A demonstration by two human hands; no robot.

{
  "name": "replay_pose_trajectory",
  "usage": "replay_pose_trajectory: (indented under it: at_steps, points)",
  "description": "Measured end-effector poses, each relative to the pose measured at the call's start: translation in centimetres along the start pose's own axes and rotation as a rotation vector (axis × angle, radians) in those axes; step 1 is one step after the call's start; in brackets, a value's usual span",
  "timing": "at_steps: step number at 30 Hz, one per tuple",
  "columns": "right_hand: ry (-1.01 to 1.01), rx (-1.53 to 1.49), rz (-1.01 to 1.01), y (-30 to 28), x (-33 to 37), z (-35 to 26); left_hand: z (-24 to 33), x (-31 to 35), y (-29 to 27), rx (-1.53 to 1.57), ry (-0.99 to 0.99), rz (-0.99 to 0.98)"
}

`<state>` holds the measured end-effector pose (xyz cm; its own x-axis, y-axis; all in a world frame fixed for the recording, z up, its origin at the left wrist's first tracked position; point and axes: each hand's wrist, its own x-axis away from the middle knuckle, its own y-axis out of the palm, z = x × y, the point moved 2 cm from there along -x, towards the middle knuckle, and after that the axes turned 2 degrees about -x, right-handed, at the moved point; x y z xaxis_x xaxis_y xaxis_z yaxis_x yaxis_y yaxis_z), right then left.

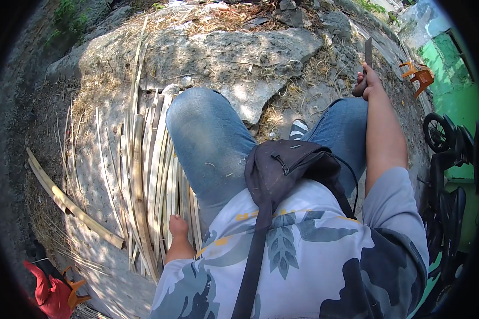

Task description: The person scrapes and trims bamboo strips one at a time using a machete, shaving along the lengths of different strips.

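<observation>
My right hand [373,84] is raised beyond my right knee, its fingers wrapped round the handle of a large knife [368,50]. The dark blade points up and away from me. Down by my left hip, my left hand [179,226] is closed over a pile of long split bamboo strips [155,170]. Whether a strip lies inside the fist is hidden. These pale strips run lengthwise on the ground beside my left leg. Among them lies a thicker, browner bamboo piece [138,154].
A curved bamboo length [72,204] lies farther left. Broken concrete [239,58] spreads ahead. Orange chairs stand at far right [420,77] and lower left [77,295], the latter near a person in red [53,297]. A motorbike [447,175] is parked right. A dark bag [282,165] rests across my lap.
</observation>
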<state>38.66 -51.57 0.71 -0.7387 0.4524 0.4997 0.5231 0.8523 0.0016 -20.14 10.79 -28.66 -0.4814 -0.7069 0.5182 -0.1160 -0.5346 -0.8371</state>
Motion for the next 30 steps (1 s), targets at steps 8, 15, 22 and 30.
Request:
replay_pose_trajectory:
  at_steps: [8, 15, 22, 30]
  points:
    - [-0.034, 0.033, -0.039, 0.2, 0.1, 0.2, -1.4, -0.8, 0.7, 0.067, 0.067, -0.014]
    - [0.033, 0.037, -0.018, 0.0, 0.5, 0.2, -2.1, -4.8, 4.0, 0.225, -0.01, -0.083]
    - [0.049, 0.06, -0.029, 0.1, 1.0, 0.2, 0.5, -5.5, 2.6, 0.08, -0.071, -0.158]
    - [0.032, 0.075, -0.007, 0.6, 1.6, 0.3, 1.7, -4.6, 1.8, -0.055, 0.02, -0.168]
